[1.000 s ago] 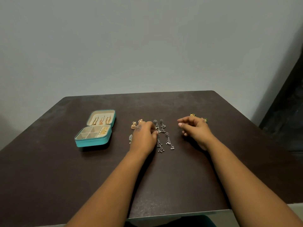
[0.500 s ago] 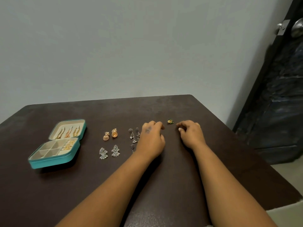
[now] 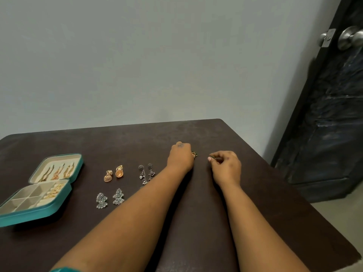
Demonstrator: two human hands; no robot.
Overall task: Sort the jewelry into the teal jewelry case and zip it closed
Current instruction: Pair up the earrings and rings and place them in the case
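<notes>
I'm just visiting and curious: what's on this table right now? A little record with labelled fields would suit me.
Surface: dark brown table
Case: teal jewelry case, open, at the left; gold pieces in its lid and one tray compartment
Loose pairs: gold earrings, silver fan earrings, dangling silver earrings
Left hand: fingers curled over a small gold-and-green piece; grip unclear
Right hand: pinches a similar small piece
Background: dark door with a metal knob

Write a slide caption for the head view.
Both hands pick small earrings off the table; case open.
</notes>
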